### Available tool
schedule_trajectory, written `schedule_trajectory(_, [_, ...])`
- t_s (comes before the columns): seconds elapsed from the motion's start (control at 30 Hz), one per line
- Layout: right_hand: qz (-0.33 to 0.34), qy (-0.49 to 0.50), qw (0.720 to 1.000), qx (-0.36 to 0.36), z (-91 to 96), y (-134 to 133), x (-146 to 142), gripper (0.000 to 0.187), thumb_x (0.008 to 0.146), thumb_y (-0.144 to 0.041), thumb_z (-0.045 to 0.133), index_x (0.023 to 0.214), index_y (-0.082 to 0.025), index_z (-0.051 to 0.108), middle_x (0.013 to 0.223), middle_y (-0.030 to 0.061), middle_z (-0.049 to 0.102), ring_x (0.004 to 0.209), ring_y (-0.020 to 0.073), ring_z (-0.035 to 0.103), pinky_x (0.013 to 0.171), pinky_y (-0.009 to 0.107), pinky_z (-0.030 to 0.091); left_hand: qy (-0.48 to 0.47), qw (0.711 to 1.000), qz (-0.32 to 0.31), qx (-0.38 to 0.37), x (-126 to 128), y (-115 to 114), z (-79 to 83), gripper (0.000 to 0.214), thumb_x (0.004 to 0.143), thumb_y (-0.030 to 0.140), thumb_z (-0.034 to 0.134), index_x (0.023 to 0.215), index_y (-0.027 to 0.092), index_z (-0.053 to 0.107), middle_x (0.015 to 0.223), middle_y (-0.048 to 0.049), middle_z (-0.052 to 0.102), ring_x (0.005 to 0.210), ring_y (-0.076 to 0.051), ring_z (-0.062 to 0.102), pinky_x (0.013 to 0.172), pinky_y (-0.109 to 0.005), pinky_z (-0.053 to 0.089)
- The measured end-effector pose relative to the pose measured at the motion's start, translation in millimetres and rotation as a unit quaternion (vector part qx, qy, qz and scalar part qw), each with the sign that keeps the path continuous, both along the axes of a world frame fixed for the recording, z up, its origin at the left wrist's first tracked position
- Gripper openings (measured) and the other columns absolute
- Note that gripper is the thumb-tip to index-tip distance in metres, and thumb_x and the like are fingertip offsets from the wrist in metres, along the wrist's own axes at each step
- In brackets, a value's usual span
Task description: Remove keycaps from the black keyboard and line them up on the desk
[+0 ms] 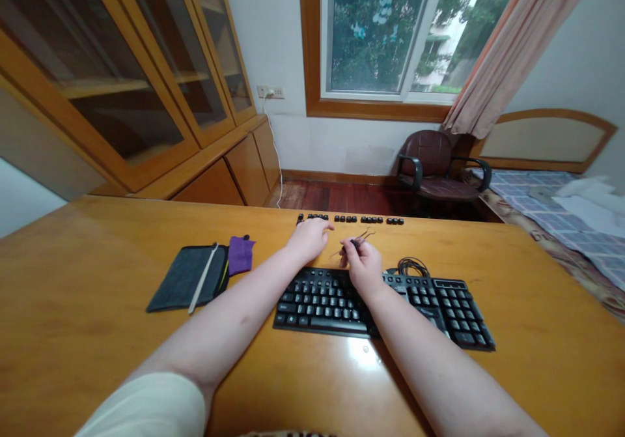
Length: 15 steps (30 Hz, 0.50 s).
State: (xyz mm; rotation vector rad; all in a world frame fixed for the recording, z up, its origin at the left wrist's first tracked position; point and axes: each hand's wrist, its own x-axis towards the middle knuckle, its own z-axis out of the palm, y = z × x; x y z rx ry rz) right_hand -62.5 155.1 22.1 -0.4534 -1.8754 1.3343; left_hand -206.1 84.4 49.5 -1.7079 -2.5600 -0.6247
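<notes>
A black keyboard (336, 325) lies on the wooden desk, partly covered by my right forearm. Beyond its back edge, several loose black keycaps (346, 219) stand in a row of small groups along the far side of the desk. My left hand (307, 240) is over the left part of this row, its index finger stretched out to the right; no held thing shows in it. Above the keyboard's back edge, my right hand (364, 266) pinches a wire keycap puller (355, 243) with a dark handle, its thin wires sticking out at both ends.
A dark grey zip pouch (178, 277) lies left of my left arm, with a pale narrow stick (202, 281) across it and a purple cloth pouch (240, 256) beside it. A coiled black cable (414, 266) sits behind the keyboard. Past the desk stands an office chair (430, 163).
</notes>
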Motion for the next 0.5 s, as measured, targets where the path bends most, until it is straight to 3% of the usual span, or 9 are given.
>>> schedule_trajectory(0.13, [0.05,0.015,0.999,-0.011,44.9,5,13,0.028,0.084,-0.042,0.049,0.089,-0.016,0.057,0.065,-0.0003,0.059,0.047,0.0098,0.057,0.049,0.022,0.046,-0.082,0.995,-0.048,-0.013,45,-38,-12.0,0.029,0.08,0.022,0.049,0.107,0.022,0.061,0.108,-0.0048,0.063,0.102,-0.02,0.056,0.092,-0.032,0.041])
schedule_trajectory(0.2, [0.094,-0.03,0.995,0.003,65.8,10,21,0.028,0.085,-0.042,0.046,0.088,-0.016,0.057,0.068,0.0006,0.06,0.05,0.01,0.059,0.051,0.022,0.047,-0.094,0.994,-0.054,-0.002,62,-53,-19.5,0.033,0.081,0.034,0.052,0.111,0.021,0.057,0.111,-0.0061,0.062,0.105,-0.023,0.054,0.093,-0.035,0.041])
schedule_trajectory(0.27, [0.144,-0.097,0.984,0.032,73.9,13,25,0.027,0.086,-0.04,0.045,0.086,-0.017,0.058,0.069,0.0007,0.061,0.052,0.0102,0.059,0.054,0.022,0.047,-0.088,0.995,-0.049,0.004,72,-62,-25.2,0.04,0.079,0.039,0.055,0.114,0.021,0.054,0.112,-0.0074,0.06,0.106,-0.024,0.053,0.093,-0.037,0.04])
schedule_trajectory(0.37, [0.18,-0.192,0.958,0.11,58.1,15,27,0.022,0.086,-0.035,0.047,0.079,-0.018,0.059,0.059,-0.0015,0.06,0.053,0.0114,0.058,0.057,0.023,0.045,-0.085,0.996,-0.035,0.007,74,-66,-30.5,0.043,0.077,0.038,0.059,0.116,0.02,0.052,0.111,-0.0078,0.06,0.105,-0.025,0.053,0.092,-0.038,0.039])
schedule_trajectory(0.5, [0.141,-0.212,0.954,0.16,20.2,13,26,0.025,0.088,-0.032,0.043,0.073,-0.019,0.057,0.055,-0.0013,0.059,0.058,0.0134,0.057,0.062,0.024,0.042,-0.085,0.996,-0.036,0.008,71,-64,-35.6,0.047,0.074,0.037,0.064,0.116,0.022,0.051,0.107,-0.0063,0.062,0.101,-0.023,0.053,0.089,-0.037,0.04])
